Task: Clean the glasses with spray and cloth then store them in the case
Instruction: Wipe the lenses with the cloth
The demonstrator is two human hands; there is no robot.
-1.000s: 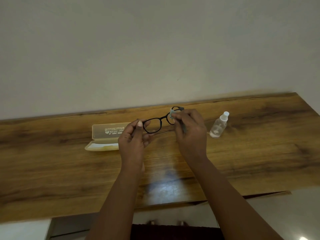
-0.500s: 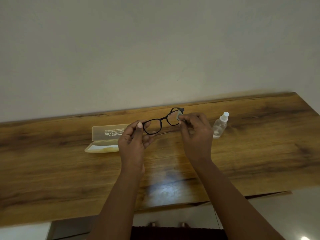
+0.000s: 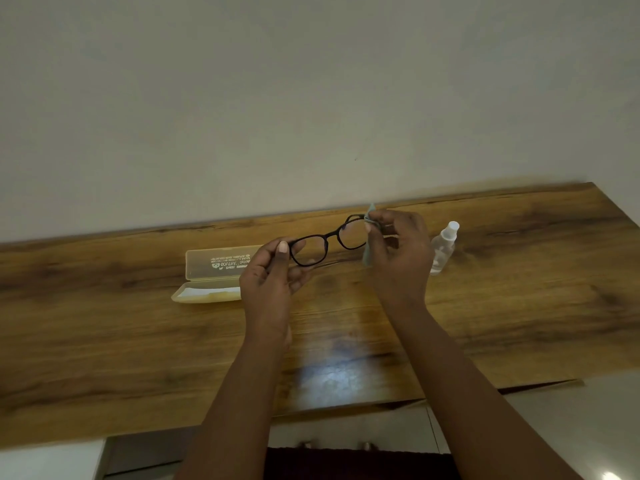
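Above the wooden counter [image 3: 519, 289], just right of the open translucent case [image 3: 214, 271], my left hand [image 3: 270, 282] pinches the black-framed glasses [image 3: 329, 242] steady, so my right hand [image 3: 398, 254], fingers curled pinching the pale green cloth [image 3: 367, 252], should wipe the lens lightly, without twisting the frame.

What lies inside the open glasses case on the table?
The case shows a pale lining in its tray and no glasses. Its right end is hidden behind the left hand.
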